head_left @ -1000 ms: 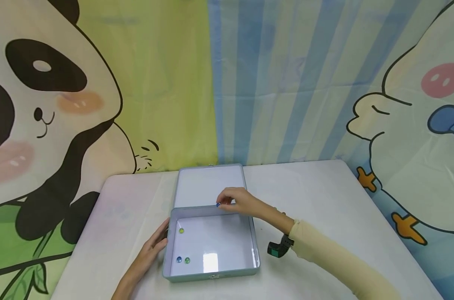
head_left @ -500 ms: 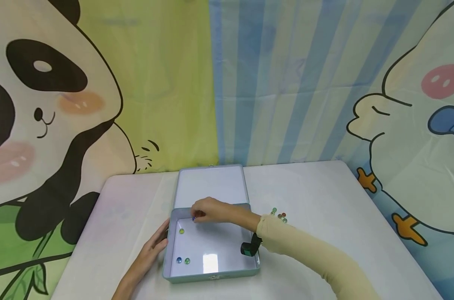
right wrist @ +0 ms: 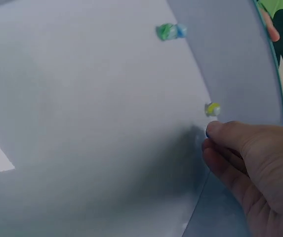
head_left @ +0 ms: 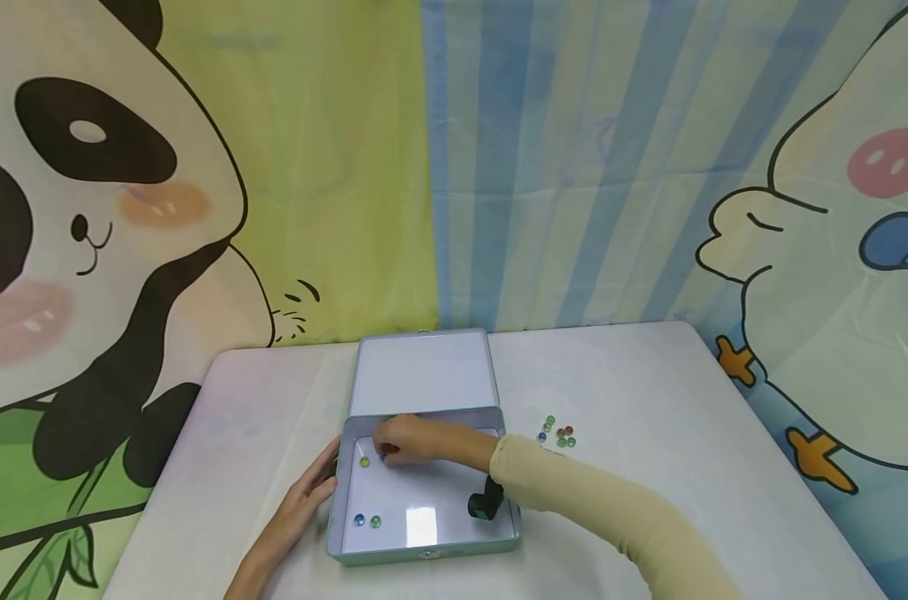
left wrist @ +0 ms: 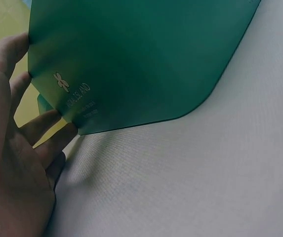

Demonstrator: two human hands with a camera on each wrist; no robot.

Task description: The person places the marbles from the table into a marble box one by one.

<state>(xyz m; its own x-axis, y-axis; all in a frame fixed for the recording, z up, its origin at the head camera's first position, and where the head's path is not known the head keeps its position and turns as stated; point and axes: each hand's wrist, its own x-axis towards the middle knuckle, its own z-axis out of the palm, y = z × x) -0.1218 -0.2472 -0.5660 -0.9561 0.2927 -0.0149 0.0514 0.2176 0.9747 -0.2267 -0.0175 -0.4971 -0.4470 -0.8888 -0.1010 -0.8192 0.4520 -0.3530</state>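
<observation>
A shallow pale-blue tin box [head_left: 378, 557] stands on the table with its lid folded back. My right hand [head_left: 408, 439] is inside its far left corner, pinching a small blue marble [right wrist: 208, 133] between thumb and finger, mostly covered by the fingertips. Just beside that hand lies a yellow-green marble [head_left: 364, 462] on the tin's floor. Nearer the front left, a blue marble [head_left: 359, 520] and a green marble [head_left: 375, 522] sit close together. My left hand [head_left: 303, 496] touches the tin's left side with its fingers extended; the left wrist view shows the green outer wall [left wrist: 131, 59].
The open lid [head_left: 423, 371] lies behind the tin. To the right, several loose marbles [head_left: 562, 432], green, reddish and blue, are grouped on the white table [head_left: 649, 392]. A printed curtain [head_left: 363, 167] hangs behind the table. A black device [head_left: 487, 500] is on my right wrist.
My right hand has carried the blue marble leftward from the tin's back edge and down into the far left corner. The loose marbles at right came into view. My left hand stays put.
</observation>
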